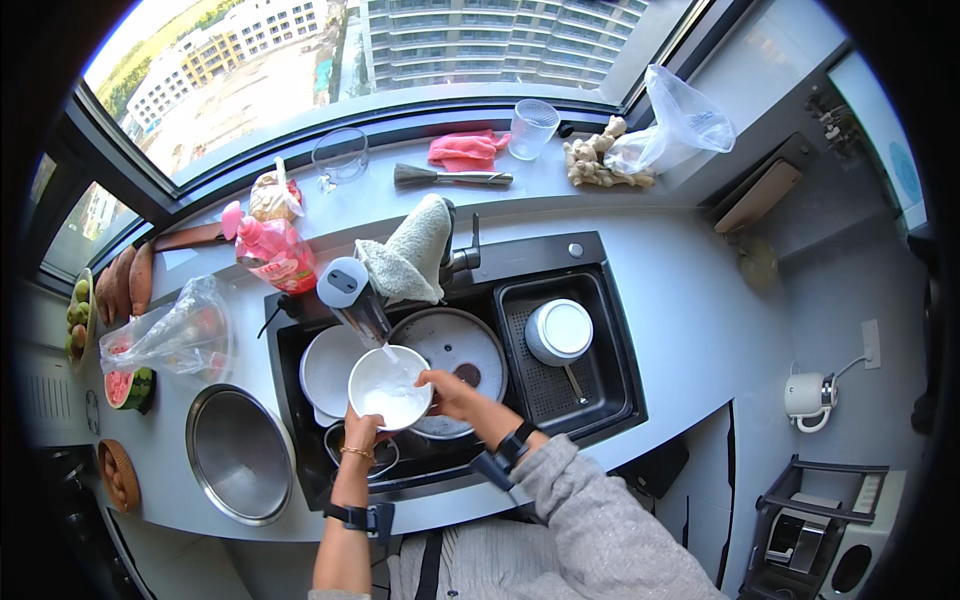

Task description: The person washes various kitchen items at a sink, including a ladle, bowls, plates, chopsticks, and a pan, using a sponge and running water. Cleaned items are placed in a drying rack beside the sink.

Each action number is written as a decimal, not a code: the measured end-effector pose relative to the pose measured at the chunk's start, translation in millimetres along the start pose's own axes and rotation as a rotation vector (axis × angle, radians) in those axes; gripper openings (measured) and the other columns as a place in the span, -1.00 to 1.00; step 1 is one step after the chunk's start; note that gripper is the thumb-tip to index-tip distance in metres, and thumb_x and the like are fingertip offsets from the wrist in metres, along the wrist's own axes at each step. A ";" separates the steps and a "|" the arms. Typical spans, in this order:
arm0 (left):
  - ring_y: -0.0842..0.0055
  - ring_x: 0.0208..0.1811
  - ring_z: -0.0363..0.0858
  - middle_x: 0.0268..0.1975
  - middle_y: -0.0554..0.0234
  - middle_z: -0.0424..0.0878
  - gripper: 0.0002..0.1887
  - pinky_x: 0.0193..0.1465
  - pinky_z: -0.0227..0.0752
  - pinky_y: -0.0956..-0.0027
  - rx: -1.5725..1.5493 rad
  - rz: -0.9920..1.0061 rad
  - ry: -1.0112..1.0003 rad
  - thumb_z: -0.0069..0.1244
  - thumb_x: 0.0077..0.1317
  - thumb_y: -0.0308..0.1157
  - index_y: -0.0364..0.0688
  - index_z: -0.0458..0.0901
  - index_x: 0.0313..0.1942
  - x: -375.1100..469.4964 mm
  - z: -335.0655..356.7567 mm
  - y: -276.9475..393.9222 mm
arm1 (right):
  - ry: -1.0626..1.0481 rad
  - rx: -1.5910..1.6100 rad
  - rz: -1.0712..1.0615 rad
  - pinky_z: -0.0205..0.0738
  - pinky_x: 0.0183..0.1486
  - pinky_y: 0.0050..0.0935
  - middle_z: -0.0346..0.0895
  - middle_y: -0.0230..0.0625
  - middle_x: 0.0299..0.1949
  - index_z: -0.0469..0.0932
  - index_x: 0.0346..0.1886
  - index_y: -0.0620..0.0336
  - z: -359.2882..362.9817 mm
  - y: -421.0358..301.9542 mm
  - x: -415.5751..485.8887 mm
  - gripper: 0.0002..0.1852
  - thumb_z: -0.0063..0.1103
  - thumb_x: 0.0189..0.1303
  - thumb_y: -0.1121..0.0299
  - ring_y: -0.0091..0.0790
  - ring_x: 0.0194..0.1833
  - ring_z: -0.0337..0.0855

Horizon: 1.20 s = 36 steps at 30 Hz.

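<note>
A white bowl [369, 390] is held between my two hands over the black double sink [412, 480]. My left hand [365, 427] grips its near rim from the left, and my right hand [448, 396] grips its right side. Water runs into the bowl from the faucet head [348, 289], and clear liquid stands inside. A pale towel [412, 251] drapes over the faucet. Under the bowl, a white pot or basin [321, 360] and a large round pan or lid [427, 334] sit in the left basin. A glass or cup partly shows below my left hand.
A white container [559, 331] and a spoon [577, 384] lie in the right basin's perforated tray. Left of the sink are a metal bowl [240, 454], a pink pump bottle [279, 259] and a bagged item [199, 330]. The sill holds a brush [450, 176], a glass [534, 129] and ginger [592, 159].
</note>
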State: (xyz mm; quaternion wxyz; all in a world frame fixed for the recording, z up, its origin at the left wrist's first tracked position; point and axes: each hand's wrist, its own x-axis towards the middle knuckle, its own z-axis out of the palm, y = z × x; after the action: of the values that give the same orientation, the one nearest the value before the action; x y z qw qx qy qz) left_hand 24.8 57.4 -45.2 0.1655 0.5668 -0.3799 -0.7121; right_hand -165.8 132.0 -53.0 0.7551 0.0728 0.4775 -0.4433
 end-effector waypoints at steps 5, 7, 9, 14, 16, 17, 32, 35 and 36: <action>-0.02 -0.03 0.67 0.06 -0.14 0.55 -0.22 -0.23 0.74 -0.10 -0.178 -0.156 -0.339 -0.02 -0.15 -0.58 -0.33 0.31 0.25 -13.3 -13.7 10.5 | -0.195 -0.401 0.064 0.66 0.03 -0.05 0.51 0.02 0.04 0.41 0.19 0.32 -4.4 -47.7 -54.6 -0.44 0.25 0.11 0.30 -0.09 0.13 0.55; 0.05 0.02 0.66 0.11 -0.06 0.54 -0.28 -0.14 0.72 -0.08 -0.108 -0.165 -0.338 0.07 0.06 -0.51 -0.23 0.25 0.30 -21.8 -4.2 6.5 | -0.076 -0.660 -0.014 0.72 -0.11 -0.14 0.52 0.07 0.00 0.39 0.20 0.40 10.4 -55.3 -69.0 -0.27 0.40 -0.03 0.20 -0.10 0.08 0.61; 0.14 0.07 0.64 0.13 0.05 0.54 -0.33 -0.03 0.69 -0.02 0.025 -0.190 -0.334 0.09 0.22 -0.48 -0.15 0.22 0.34 -29.7 7.7 -0.9 | 0.060 -1.061 -0.164 0.72 -0.15 -0.12 0.54 0.08 -0.02 0.39 0.19 0.43 24.7 -52.8 -84.4 -0.18 0.46 -0.13 0.11 0.00 0.01 0.65; 0.07 0.29 0.47 0.34 0.01 0.38 -0.40 0.28 0.44 -0.13 -0.524 -0.250 -0.558 -0.10 0.41 -0.22 -0.13 0.18 0.41 -40.7 23.8 -7.0 | 0.397 -1.832 -1.004 0.53 0.00 -0.06 0.44 -0.04 -0.08 0.37 0.06 0.36 28.8 -18.3 -126.5 -0.28 0.46 -0.23 0.29 0.01 0.03 0.56; 0.03 0.34 0.41 0.37 -0.02 0.35 -0.40 0.32 0.37 -0.15 -0.787 -0.275 -0.666 -0.20 0.46 -0.07 -0.16 0.19 0.41 -43.7 33.0 -4.1 | 0.342 -1.976 -1.154 0.51 0.09 -0.10 0.45 -0.06 -0.08 0.37 0.08 0.34 18.0 -17.2 -133.9 -0.36 0.39 -0.14 0.35 -0.02 0.05 0.56; 0.05 0.35 0.40 0.37 -0.02 0.36 -0.39 0.34 0.35 -0.15 -0.851 -0.282 -0.683 -0.23 0.48 -0.02 -0.18 0.23 0.40 -47.5 38.6 -2.4 | 0.349 -2.025 -1.272 0.49 0.13 -0.08 0.45 -0.07 -0.08 0.38 0.09 0.32 11.4 -18.6 -136.1 -0.38 0.36 -0.09 0.36 -0.03 0.06 0.56; 0.30 0.24 0.55 0.27 0.07 0.48 -0.52 0.17 0.58 0.21 -0.177 -0.031 -0.589 0.02 0.43 -0.40 -0.19 0.33 0.31 -60.7 177.8 21.4 | 1.106 -1.957 -1.383 0.67 -0.14 -0.26 0.35 -0.12 -0.15 0.40 0.03 0.22 -161.1 -88.6 -199.4 -0.36 0.40 -0.26 0.54 -0.04 0.01 0.52; 0.31 0.15 0.62 0.21 0.10 0.52 -0.60 0.11 0.62 0.24 -0.138 -0.094 -0.304 -0.01 0.41 -0.45 -0.18 0.40 0.24 -44.7 114.7 -10.9 | 1.137 -2.000 -1.318 0.63 -0.08 -0.31 0.34 -0.12 -0.10 0.41 0.07 0.20 -181.9 -102.2 -188.3 -0.33 0.40 -0.27 0.56 -0.08 0.03 0.48; 0.37 0.04 0.65 0.14 0.14 0.54 -0.62 0.03 0.63 0.29 -0.152 -0.091 -0.165 -0.01 0.39 -0.48 -0.18 0.41 0.20 -36.5 88.9 -21.6 | 1.138 -2.024 -1.292 0.63 -0.09 -0.31 0.34 -0.11 -0.09 0.41 0.07 0.19 -187.3 -104.8 -184.8 -0.34 0.40 -0.25 0.55 -0.08 0.04 0.48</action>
State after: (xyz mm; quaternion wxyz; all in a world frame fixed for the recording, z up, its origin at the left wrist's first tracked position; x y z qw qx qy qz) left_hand -42.9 127.3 -30.0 0.1436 0.5088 -0.3111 -0.7897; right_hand -394.1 280.3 25.2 -0.1725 -0.5820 0.7907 -0.0794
